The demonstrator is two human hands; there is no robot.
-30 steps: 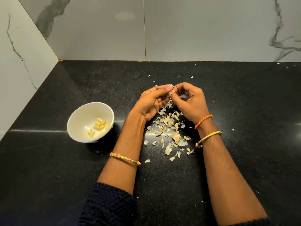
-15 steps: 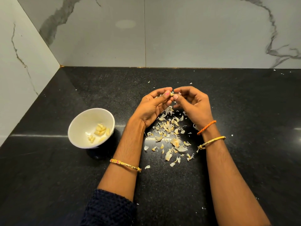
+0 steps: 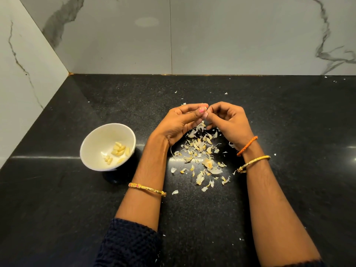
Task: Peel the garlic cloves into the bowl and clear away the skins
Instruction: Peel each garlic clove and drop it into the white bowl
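My left hand and my right hand meet fingertip to fingertip above the black counter, pinching a small garlic clove that is almost hidden between the fingers. Under and in front of the hands lies a loose heap of pale garlic skins. A white bowl stands to the left of my left forearm and holds several peeled cloves.
The black stone counter meets marble wall tiles at the back and on the left, forming a corner. Tiny skin flecks lie scattered around, some near the back wall and near my forearms.
The hands stay together on the clove with small finger movements. The view has shifted slightly, so hands and bowl sit lower in the picture than a second ago.
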